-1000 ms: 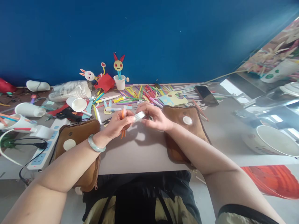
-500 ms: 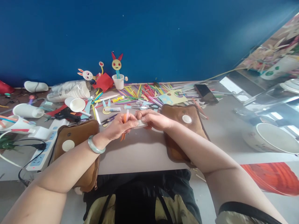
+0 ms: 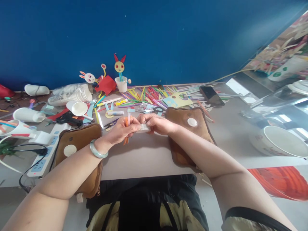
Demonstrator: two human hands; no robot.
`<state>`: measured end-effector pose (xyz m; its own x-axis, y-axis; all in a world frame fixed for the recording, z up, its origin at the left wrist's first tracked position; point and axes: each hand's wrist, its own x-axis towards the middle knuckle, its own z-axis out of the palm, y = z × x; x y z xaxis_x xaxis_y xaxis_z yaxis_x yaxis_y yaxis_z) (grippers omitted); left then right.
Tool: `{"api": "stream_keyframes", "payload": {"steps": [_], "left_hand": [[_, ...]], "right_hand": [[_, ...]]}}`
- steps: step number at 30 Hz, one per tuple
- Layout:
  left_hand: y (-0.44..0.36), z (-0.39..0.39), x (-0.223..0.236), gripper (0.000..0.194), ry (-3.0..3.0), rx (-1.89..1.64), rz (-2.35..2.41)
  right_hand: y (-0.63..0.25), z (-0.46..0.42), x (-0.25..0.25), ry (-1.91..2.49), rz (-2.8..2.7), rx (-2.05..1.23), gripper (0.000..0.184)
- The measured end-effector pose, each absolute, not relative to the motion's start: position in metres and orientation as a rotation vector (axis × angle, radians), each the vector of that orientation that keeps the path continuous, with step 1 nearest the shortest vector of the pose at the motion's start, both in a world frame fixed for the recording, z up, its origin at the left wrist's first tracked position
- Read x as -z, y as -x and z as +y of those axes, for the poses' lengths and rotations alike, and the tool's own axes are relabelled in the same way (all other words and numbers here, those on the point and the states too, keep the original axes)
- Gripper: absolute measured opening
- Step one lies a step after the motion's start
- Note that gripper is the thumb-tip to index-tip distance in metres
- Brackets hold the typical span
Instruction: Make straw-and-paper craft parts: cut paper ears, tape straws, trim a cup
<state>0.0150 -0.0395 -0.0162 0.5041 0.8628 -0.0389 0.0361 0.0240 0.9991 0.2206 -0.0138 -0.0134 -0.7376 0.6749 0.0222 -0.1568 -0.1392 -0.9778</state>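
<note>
Both hands meet above the near side of the table, pinching a small white ridged piece (image 3: 144, 128) whose kind I cannot make out. My left hand (image 3: 121, 130), a pale green bangle on its wrist, has its thumb on the left end of the piece. Orange and pale strips (image 3: 126, 123), perhaps straws or pipe cleaners, pass through its fingers and stick out above and below. My right hand (image 3: 158, 124) has its fingers closed on the right end. Some fingertips are hidden behind the piece.
Two brown cushions (image 3: 186, 150) lie under my forearms. Behind are colourful sticks (image 3: 144, 96), scissors (image 3: 157, 109), a phone (image 3: 211, 96), paper cups (image 3: 77, 94) and a rabbit-faced figure in a cup (image 3: 121, 84). A power strip (image 3: 45, 154) is left, a white bowl (image 3: 279, 141) right.
Almost nothing differs. The white piece shows a little more of its ridged side between my fingers, and both hands keep their hold.
</note>
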Motion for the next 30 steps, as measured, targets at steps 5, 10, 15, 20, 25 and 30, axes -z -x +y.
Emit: {"api": "stream_keyframes", "payload": {"steps": [5,10,15,20,25,30], "left_hand": [[-0.0142,-0.0408,0.0153,0.030,-1.424,-0.779,0.844],[-0.0139,-0.0403,0.0160,0.029,-1.414,-0.798,0.849],[-0.0130,-0.0394,0.0143,0.029,-1.399,-0.814,0.838],[-0.0134,-0.0404,0.0129,0.031,-1.435,-0.802,0.813],[-0.0134,-0.0408,0.0151,0.031,-1.462,-0.809,0.839],[-0.0128,-0.0402,0.0145,0.029,-1.442,-0.844,0.842]], "right_hand": [[-0.2209,-0.0140,0.0132,0.588,-1.580,-1.927,0.008],[-0.2208,-0.0138,0.0142,0.554,-1.555,-1.945,0.007],[-0.2191,-0.0151,0.0155,0.519,-1.523,-1.930,0.006],[-0.2190,-0.0155,0.0165,0.514,-1.571,-1.857,0.005],[-0.2205,-0.0146,0.0158,0.505,-1.592,-1.862,0.005],[-0.2190,-0.0167,0.0137,0.495,-1.548,-1.878,0.005]]}}
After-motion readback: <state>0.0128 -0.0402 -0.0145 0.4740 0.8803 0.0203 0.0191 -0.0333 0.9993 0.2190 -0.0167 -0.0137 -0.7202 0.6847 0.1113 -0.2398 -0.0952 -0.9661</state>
